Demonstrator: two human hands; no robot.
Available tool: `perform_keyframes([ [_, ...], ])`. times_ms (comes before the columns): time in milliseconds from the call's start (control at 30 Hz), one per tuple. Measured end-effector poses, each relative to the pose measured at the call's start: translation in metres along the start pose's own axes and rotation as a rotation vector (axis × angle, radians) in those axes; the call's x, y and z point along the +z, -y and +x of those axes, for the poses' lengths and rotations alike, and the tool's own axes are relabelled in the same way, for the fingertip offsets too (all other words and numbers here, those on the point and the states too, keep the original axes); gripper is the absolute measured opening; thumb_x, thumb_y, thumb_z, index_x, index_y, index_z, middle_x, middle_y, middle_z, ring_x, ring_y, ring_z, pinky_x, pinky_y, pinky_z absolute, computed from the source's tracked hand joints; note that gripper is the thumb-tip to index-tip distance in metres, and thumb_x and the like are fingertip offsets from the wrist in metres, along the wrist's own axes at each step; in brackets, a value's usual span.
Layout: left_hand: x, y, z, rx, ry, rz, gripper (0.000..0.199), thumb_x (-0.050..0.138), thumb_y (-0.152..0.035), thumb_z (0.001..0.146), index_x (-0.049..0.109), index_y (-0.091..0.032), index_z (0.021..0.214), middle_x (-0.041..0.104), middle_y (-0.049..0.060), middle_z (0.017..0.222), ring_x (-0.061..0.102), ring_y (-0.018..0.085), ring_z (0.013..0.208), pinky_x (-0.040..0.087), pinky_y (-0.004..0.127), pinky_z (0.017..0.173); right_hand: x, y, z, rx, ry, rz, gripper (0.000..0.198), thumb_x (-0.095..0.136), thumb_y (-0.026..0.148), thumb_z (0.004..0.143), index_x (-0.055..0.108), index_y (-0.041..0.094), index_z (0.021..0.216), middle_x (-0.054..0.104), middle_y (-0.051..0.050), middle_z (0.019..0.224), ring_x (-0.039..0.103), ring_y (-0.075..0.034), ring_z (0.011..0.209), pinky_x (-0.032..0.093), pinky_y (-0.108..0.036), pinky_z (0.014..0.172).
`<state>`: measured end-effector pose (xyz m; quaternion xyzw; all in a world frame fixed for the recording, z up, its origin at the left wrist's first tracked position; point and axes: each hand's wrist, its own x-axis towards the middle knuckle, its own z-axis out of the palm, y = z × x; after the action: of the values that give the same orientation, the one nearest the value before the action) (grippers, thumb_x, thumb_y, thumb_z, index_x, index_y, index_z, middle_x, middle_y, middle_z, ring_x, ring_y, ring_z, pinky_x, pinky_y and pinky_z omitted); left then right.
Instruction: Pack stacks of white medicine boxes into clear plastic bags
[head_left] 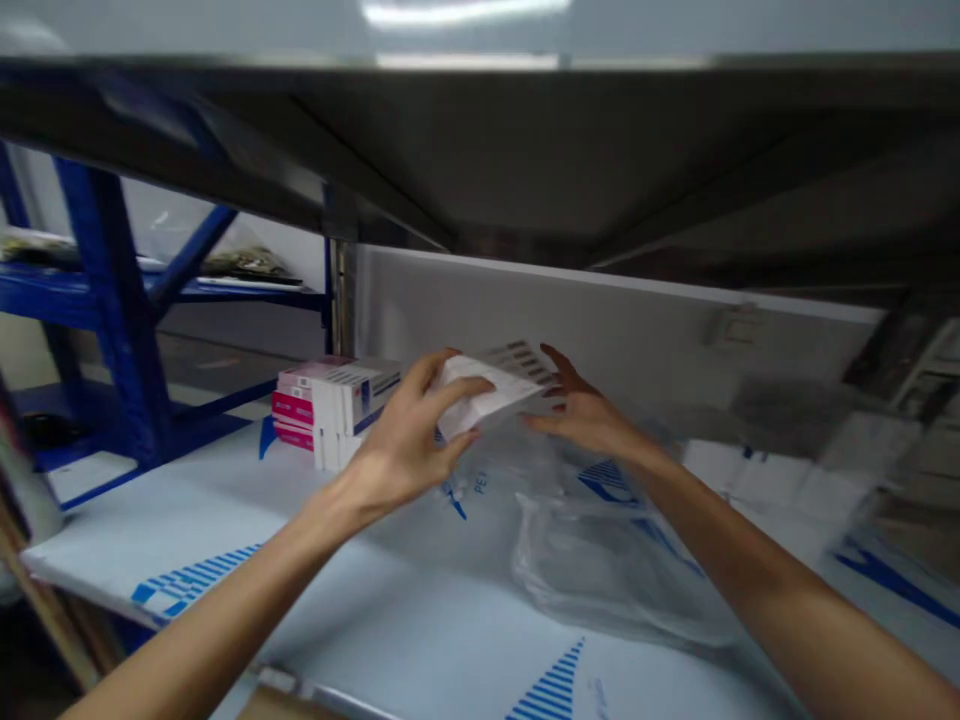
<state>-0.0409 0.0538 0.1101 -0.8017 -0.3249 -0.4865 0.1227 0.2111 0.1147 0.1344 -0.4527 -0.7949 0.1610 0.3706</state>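
Note:
My left hand (pixel 420 435) is closed around a small white carton (pixel 487 395), raised above the shelf and tilted. Its top face carries rows of dark print, blurred by motion. At the carton's right end is my right hand (pixel 574 400), fingers spread, close to the box or just touching it; I cannot tell which. Below my right forearm lies a clear plastic bag (pixel 600 570), flat and crumpled. Left of my left hand stands a stack of white cartons (pixel 356 400) beside pink and white cartons (pixel 294 410).
The shelf board (pixel 420 600) is covered in pale film with blue print. A low metal shelf (pixel 480 150) hangs overhead. Blue rack posts (pixel 112 310) stand at left. More white boxes (pixel 765 480), partly under clear plastic, lie at right. A white panel (pixel 465 300) closes the back.

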Motion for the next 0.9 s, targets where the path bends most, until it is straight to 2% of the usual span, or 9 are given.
perform_keyframes([
  [67, -0.002, -0.009, 0.009, 0.004, 0.056, -0.181, 0.044, 0.077, -0.026, 0.082, 0.065, -0.024, 0.124, 0.056, 0.012, 0.137, 0.052, 0.031, 0.134, 0.047, 0.051, 0.112, -0.024, -0.006, -0.024, -0.016, 0.114, 0.235, 0.072, 0.084, 0.029, 0.067, 0.057, 0.027, 0.134, 0.069, -0.008, 0.131, 0.068, -0.028, 0.115, 0.056, -0.044, 0.099],
  [133, 0.001, -0.017, 0.014, 0.048, 0.110, -0.383, 0.047, 0.077, -0.029, 0.084, 0.062, -0.025, 0.129, 0.055, 0.012, 0.141, 0.053, 0.030, 0.134, 0.053, 0.045, 0.107, -0.044, -0.010, -0.050, -0.071, 0.139, 0.309, 0.071, 0.089, 0.031, 0.063, 0.060, 0.027, 0.127, 0.070, -0.006, 0.129, 0.067, -0.028, 0.118, 0.055, -0.045, 0.102],
  [200, 0.008, -0.025, 0.016, 0.185, 0.112, -0.428, 0.056, 0.078, -0.028, 0.084, 0.058, -0.025, 0.136, 0.053, 0.013, 0.143, 0.052, 0.029, 0.135, 0.053, 0.041, 0.107, -0.058, -0.015, -0.075, -0.163, -0.022, 0.225, 0.079, 0.093, 0.032, 0.058, 0.057, 0.028, 0.127, 0.069, -0.006, 0.128, 0.066, -0.029, 0.117, 0.055, -0.046, 0.100],
  [333, 0.027, -0.041, 0.012, 0.491, 0.082, -0.121, 0.057, 0.067, -0.010, 0.089, 0.057, -0.037, 0.138, 0.051, 0.005, 0.146, 0.053, 0.025, 0.133, 0.048, 0.041, 0.112, -0.072, -0.031, -0.118, -0.435, -0.387, -0.106, 0.072, 0.092, 0.024, 0.060, 0.056, 0.036, 0.121, 0.067, -0.005, 0.129, 0.064, -0.031, 0.119, 0.050, -0.053, 0.103],
  [433, 0.041, -0.046, 0.012, 0.531, 0.125, -0.079, 0.071, 0.063, -0.005, 0.090, 0.048, -0.049, 0.144, 0.050, 0.002, 0.149, 0.054, 0.025, 0.134, 0.049, 0.044, 0.110, -0.076, -0.043, -0.137, -0.493, -0.487, -0.226, 0.058, 0.090, 0.021, 0.064, 0.058, 0.038, 0.110, 0.070, -0.002, 0.123, 0.062, -0.033, 0.120, 0.043, -0.058, 0.108],
  [533, 0.051, -0.047, 0.018, 0.449, 0.213, -0.281, 0.088, 0.074, -0.019, 0.087, 0.027, -0.043, 0.158, 0.055, 0.008, 0.148, 0.058, 0.029, 0.130, 0.055, 0.045, 0.104, -0.080, -0.046, -0.150, -0.332, -0.448, -0.140, 0.066, 0.093, 0.026, 0.059, 0.058, 0.038, 0.113, 0.070, -0.003, 0.119, 0.064, -0.034, 0.117, 0.049, -0.058, 0.103],
  [700, 0.050, -0.057, 0.032, 0.097, 0.350, -0.643, 0.107, 0.084, -0.034, 0.078, 0.017, -0.033, 0.162, 0.068, 0.010, 0.131, 0.067, 0.031, 0.117, 0.061, 0.040, 0.092, -0.080, -0.036, -0.166, 0.127, -0.099, 0.322, 0.076, 0.095, 0.034, 0.054, 0.057, 0.032, 0.120, 0.071, -0.004, 0.118, 0.071, -0.029, 0.105, 0.061, -0.045, 0.088],
  [800, 0.047, -0.063, 0.036, 0.016, 0.501, -0.652, 0.109, 0.085, -0.035, 0.076, 0.017, -0.037, 0.161, 0.069, 0.008, 0.131, 0.068, 0.030, 0.115, 0.061, 0.039, 0.090, -0.077, -0.039, -0.172, 0.200, -0.017, 0.442, 0.081, 0.095, 0.034, 0.053, 0.055, 0.031, 0.124, 0.069, -0.005, 0.127, 0.069, -0.028, 0.110, 0.059, -0.045, 0.093],
  [900, 0.052, -0.064, 0.035, -0.011, 0.661, -0.565, 0.113, 0.088, -0.039, 0.072, 0.019, -0.040, 0.161, 0.060, 0.008, 0.145, 0.066, 0.031, 0.117, 0.059, 0.043, 0.093, -0.073, -0.053, -0.176, 0.200, 0.036, 0.386, 0.083, 0.096, 0.035, 0.053, 0.053, 0.029, 0.125, 0.067, -0.008, 0.130, 0.068, -0.030, 0.112, 0.057, -0.048, 0.097],
])
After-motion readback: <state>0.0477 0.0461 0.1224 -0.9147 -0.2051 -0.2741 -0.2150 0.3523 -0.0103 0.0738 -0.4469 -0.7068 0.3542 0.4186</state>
